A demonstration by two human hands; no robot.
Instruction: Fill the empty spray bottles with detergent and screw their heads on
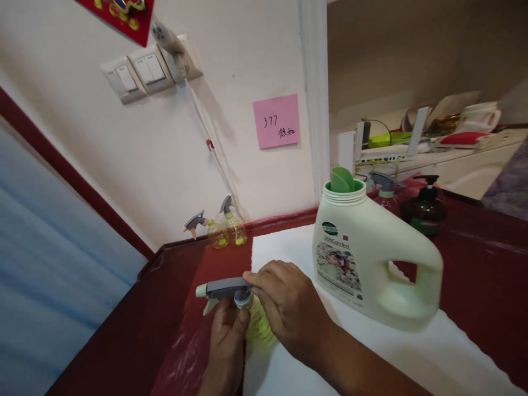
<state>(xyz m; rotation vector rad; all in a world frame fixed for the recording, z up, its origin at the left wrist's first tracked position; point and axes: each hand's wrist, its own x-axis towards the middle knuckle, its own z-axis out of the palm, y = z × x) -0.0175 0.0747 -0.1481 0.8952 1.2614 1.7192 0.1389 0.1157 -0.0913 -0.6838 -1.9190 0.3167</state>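
A spray bottle [261, 324] with a clear yellowish ribbed body stands partly hidden behind my hands. Its grey trigger sprayer head [226, 286] has a pale green nozzle that points left. My left hand [227, 336] is closed about the bottle's neck, thumb at the collar just below the head. With fingers and thumb, my right hand [289, 308] pinches the back end of the sprayer head. To the right stands a large pale green jug [342, 247] with a handle. Its mouth is uncapped and shows a green spout [342, 180] inside.
Two small yellowish spray bottles [235, 226] stand by the wall at the back left. Behind the jug are another spray bottle [386, 198] and a dark pump bottle [424, 206]. White paper [284, 374] covers part of the dark red table [124, 324]. A cable [206, 135] runs down the wall.
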